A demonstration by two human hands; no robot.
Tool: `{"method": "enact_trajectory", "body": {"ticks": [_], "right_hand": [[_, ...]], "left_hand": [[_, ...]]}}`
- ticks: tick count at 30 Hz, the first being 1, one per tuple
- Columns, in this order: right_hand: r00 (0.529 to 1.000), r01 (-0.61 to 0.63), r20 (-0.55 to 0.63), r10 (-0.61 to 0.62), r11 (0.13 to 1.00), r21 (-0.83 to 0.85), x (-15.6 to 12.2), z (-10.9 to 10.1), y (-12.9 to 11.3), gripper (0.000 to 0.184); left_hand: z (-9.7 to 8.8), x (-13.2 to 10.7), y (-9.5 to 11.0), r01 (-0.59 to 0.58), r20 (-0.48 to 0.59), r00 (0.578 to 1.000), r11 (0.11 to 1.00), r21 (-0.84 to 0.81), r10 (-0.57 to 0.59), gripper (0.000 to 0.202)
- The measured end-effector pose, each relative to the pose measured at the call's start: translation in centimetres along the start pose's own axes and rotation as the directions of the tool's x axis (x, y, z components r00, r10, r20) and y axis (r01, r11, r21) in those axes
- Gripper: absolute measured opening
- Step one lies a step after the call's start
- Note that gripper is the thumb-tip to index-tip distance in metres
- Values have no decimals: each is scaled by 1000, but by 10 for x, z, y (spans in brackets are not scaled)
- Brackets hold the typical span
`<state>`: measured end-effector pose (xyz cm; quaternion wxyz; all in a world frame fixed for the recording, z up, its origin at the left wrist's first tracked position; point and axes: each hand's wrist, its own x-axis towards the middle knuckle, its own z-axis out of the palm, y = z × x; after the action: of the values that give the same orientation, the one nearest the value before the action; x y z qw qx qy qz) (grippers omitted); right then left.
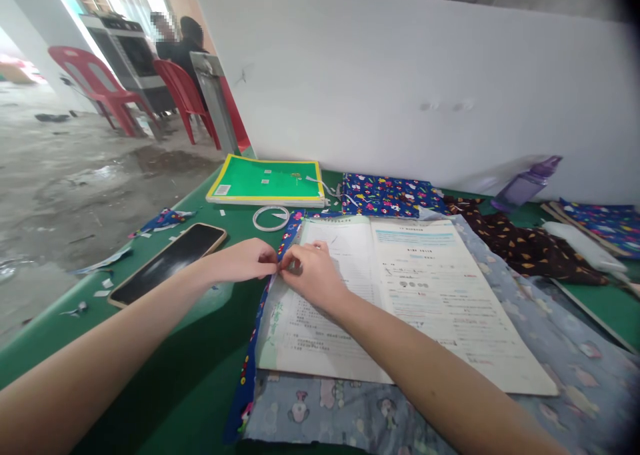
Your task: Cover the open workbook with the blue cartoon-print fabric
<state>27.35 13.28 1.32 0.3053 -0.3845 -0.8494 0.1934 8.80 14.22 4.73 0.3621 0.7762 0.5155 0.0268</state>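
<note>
Seen from a head-worn camera, two bare forearms reach forward over a green table. The left hand and the right hand meet fingertip to fingertip. Both are closed in a pinch on the edge of a blue printed cloth strip, a narrow band of dark blue fabric dotted with small bright figures.

The strip runs along the left edge of an open white paper workbook, from the book's far corner down towards the near edge of the table. The pinch sits in the strip's far half. The workbook lies flat on a pale grey-blue cloth with faded cartoon animals.

Just left of the left hand lies a black smartphone in a tan case, screen up. Beyond the hands sits a white ring of tape, and behind it a flat green board with a yellow border. Further right lie a folded blue patterned cloth, a dark brown cloth with orange specks and a purple plastic bottle on its side.

A white wall panel stands behind the table. At far left, a person sits among red plastic chairs.
</note>
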Motion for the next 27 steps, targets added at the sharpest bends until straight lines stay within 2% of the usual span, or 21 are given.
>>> {"method": "enact_trajectory", "body": {"ticks": [7, 15, 22, 27], "right_hand": [[1000, 15, 0, -15, 1000, -13, 1, 2, 1, 5], [1000, 24, -19, -24, 1000, 17, 1, 3, 1, 5], [1000, 15, -12, -14, 999, 38, 1, 3, 1, 4], [1000, -7, 19, 5, 997, 76, 2, 2, 1, 5]], "left_hand": [[-1, -1, -2, -4, 19, 1000, 999, -45, 5, 23], [-1, 0, -4, 30, 48, 999, 985, -170, -22, 21], [0, -1, -2, 7, 48, 999, 981, -195, 2, 20], [3, 1, -1, 21, 20, 1000, 989, -144, -19, 18]]}}
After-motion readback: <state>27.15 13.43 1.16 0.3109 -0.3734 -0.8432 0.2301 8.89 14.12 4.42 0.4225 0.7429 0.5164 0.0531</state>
